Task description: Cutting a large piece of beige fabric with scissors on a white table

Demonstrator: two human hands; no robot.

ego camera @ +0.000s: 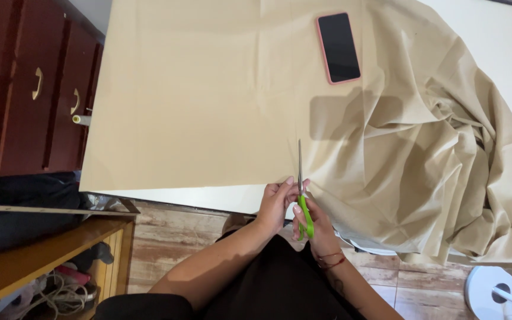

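Beige cloth (pixel 208 101) covers most of a white counter (pixel 208 198), lying flat ahead of the left hand and heaped in loose folds to the right of the right hand, where it spills over the counter's near edge. The right hand (pixel 315 228) is closed around the green handles of a pair of scissors (pixel 301 189), whose thin metal blades point straight away from the person, lying on the cloth just past its near edge. The left hand (pixel 277 204), just beside the right one, pinches the cloth's edge between fingertips and thumb, touching the scissors' left side. Far beyond both hands, a phone (pixel 338 47) with a dark screen and pink case lies face up on the cloth. Well to the left of the left hand stands a dark red drawer chest (pixel 25 89) with brass handles, and nearer, a wooden shelf (pixel 42 255) holding clutter.
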